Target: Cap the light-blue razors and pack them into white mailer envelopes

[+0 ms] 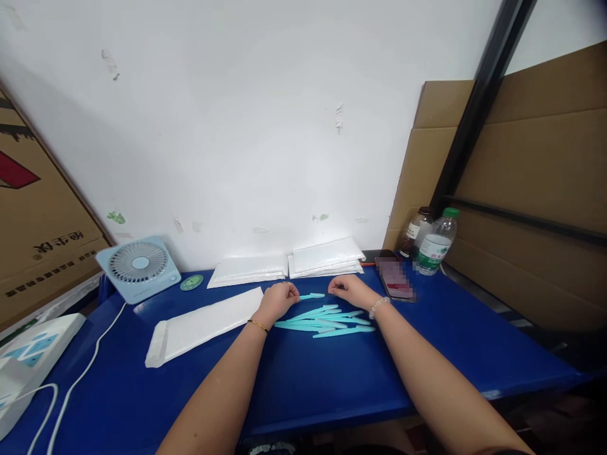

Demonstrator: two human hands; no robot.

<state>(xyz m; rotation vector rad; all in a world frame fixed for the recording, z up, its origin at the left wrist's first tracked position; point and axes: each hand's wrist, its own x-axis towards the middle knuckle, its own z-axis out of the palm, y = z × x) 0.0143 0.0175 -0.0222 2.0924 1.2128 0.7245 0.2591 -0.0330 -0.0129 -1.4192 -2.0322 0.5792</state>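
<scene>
My left hand (281, 299) is closed on one end of a slim turquoise stick (312, 296), whose other end points right. Just past its tip, my right hand (345, 289) has its fingers curled together; what they hold, if anything, is too small to tell. Several similar turquoise sticks (322, 321) lie in a loose pile on the blue table (327, 385), in front of both hands. A long white padded envelope (203, 325) lies flat to the left, its upper right end beside my left hand.
White envelopes (251, 268) are stacked by the wall. A light blue fan (140, 265), a green disc (191, 282) and a power strip (38, 360) with cables are at the left. A phone (396, 278) and two bottles (435, 246) stand or lie at the right.
</scene>
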